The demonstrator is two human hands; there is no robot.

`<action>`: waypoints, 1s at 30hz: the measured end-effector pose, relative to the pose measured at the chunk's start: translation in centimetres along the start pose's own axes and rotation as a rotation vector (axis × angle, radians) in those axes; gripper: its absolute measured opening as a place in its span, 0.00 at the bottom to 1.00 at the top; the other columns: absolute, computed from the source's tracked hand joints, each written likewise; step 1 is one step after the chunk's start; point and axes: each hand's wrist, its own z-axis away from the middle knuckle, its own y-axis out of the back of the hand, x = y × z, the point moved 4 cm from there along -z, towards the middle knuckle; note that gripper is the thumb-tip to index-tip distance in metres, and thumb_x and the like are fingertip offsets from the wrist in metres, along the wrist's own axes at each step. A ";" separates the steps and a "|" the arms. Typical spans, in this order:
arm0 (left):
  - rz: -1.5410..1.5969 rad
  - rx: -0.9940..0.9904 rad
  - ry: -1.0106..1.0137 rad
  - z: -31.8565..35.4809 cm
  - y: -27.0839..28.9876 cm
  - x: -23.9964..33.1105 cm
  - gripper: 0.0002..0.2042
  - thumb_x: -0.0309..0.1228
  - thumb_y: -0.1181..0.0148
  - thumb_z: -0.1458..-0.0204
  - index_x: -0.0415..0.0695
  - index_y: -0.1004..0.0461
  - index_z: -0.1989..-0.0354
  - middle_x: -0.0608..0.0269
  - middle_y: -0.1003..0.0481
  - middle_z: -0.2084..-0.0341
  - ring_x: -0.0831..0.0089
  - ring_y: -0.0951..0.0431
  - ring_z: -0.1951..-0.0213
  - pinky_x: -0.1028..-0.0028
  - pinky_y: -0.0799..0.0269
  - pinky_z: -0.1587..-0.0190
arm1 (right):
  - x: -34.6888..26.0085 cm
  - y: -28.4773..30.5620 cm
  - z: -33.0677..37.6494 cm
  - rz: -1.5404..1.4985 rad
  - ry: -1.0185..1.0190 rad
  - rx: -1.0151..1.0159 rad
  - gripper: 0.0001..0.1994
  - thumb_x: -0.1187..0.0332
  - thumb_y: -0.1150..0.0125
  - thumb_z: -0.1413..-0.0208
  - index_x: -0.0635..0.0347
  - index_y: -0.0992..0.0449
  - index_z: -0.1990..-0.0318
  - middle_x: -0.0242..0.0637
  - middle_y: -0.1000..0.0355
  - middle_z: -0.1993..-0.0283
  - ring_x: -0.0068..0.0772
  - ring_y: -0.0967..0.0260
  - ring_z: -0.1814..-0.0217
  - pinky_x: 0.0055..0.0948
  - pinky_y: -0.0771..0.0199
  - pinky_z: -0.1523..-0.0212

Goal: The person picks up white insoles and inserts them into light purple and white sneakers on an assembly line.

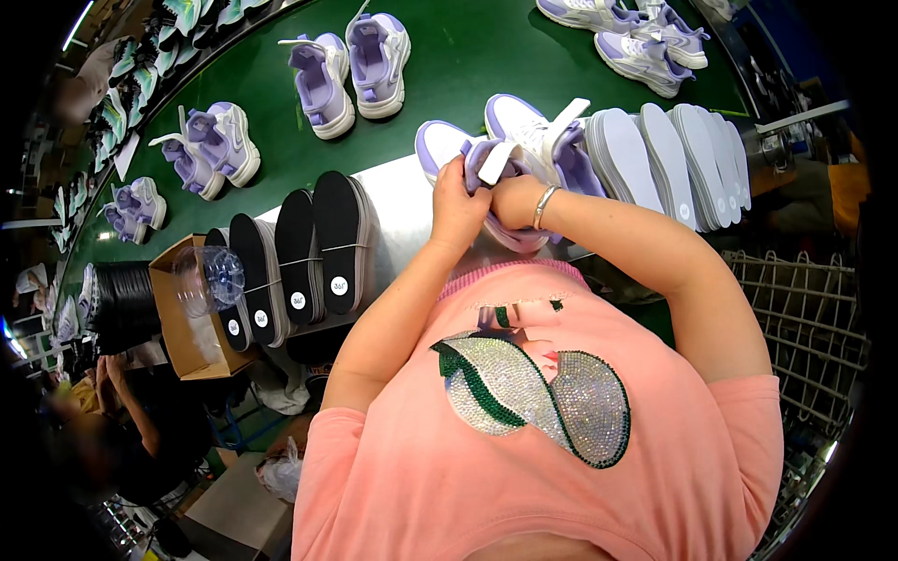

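A white and lilac sneaker (435, 148) rests on the metal ledge in front of me, its toe pointing away. My left hand (455, 204) is closed on the left side of its collar, beside the raised white tongue tab (496, 163). Into the shoe's opening reaches my right hand (517, 200), with a bracelet at the wrist; its fingers are hidden inside. Touching it on the right is a matching sneaker (517, 122), its own white tab sticking up. Stacks of pale insoles (625, 161) stand to the right of the shoes, and banded black insoles (339, 245) to the left.
On the green conveyor belt (458, 58) sit more pairs of lilac sneakers (378, 64). A cardboard box (201, 353) with a clear plastic bottle (224, 275) stands left of the black insoles. A wire rack (795, 323) is at my right. Another person's arm (131, 397) shows at lower left.
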 end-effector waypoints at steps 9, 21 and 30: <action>-0.069 -0.008 -0.050 -0.2 -0.8 -0.3 0.18 0.23 0.51 0.67 0.34 0.37 0.62 0.49 0.34 0.68 0.58 0.32 0.66 0.70 0.36 0.62 | 0.4 -0.1 0.2 0.031 -0.125 0.001 0.23 0.61 0.58 0.52 0.56 0.42 0.46 0.40 0.52 0.40 0.36 0.55 0.38 0.31 0.55 0.41; 0.040 -0.081 0.011 -0.3 -1.3 0.0 0.24 0.22 0.52 0.66 0.32 0.41 0.54 0.48 0.35 0.65 0.56 0.33 0.63 0.68 0.37 0.60 | 1.7 -3.7 3.2 0.088 0.082 -0.057 0.11 0.67 0.52 0.61 0.65 0.31 0.71 0.43 0.29 0.76 0.42 0.30 0.70 0.51 0.56 0.51; 0.203 -0.077 0.036 -0.3 -1.0 -0.1 0.19 0.30 0.50 0.54 0.35 0.39 0.54 0.59 0.33 0.64 0.73 0.31 0.66 0.78 0.34 0.66 | 2.8 -3.7 3.0 -0.048 0.059 -0.069 0.13 0.65 0.51 0.60 0.64 0.32 0.67 0.40 0.30 0.77 0.41 0.31 0.68 0.50 0.58 0.47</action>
